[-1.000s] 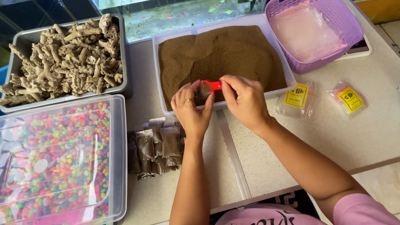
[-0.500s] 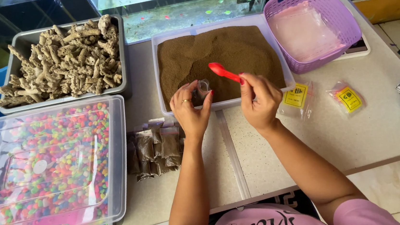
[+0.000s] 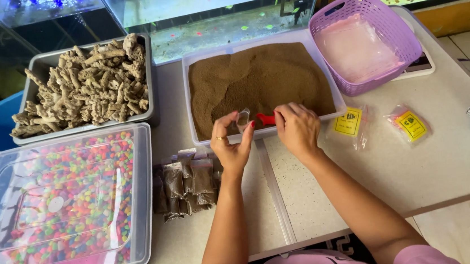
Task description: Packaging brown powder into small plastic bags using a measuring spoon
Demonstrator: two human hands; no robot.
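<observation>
Right now the left hand (image 3: pixel 230 143) pinches a small clear bag (image 3: pixel 243 118), while the right hand (image 3: pixel 297 127) beside it grips a red scoop (image 3: pixel 265 119) at the bag's mouth. Just beyond both lies the tray (image 3: pixel 195 67) of brown grains; filled packets (image 3: pixel 187 182) sit near the left wrist.

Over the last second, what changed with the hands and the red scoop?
The right hand swung the red scoop up over the brown granules, then brought it back down to the small clear bag held by the left hand. Both kept their grip throughout. The tray, purple basket, filled bags and pebble box stayed put.
</observation>
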